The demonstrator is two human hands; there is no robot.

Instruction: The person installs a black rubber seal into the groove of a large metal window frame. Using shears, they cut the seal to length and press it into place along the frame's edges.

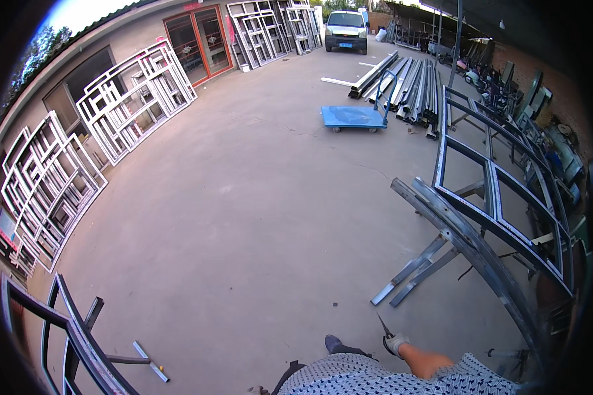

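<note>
Gloved right hand (395, 343) sits at 6 o'clock, low in the view, fingers closed around a slim dark pointed tool (383, 326) whose tip juts up toward 11 o'clock; its exact kind is too small to tell. Left hand (257, 390) barely shows at the bottom edge, so whether its fingers are open or closed cannot be told. 1 dark shoe (334, 343) stands just beside the tool hand on the concrete yard (244, 217). At 3 o'clock a long grey metal frame (494, 204) rests on trestles, with a curved metal section (468, 247) along its near edge. At 12 o'clock stands a blue flat trolley (352, 116) beside stacked metal profiles (412, 82). White window frames (138, 99) lean at 10 o'clock. Risk, as judged: the exposed point could snag clothing or jab the leg while carried this low.
</note>
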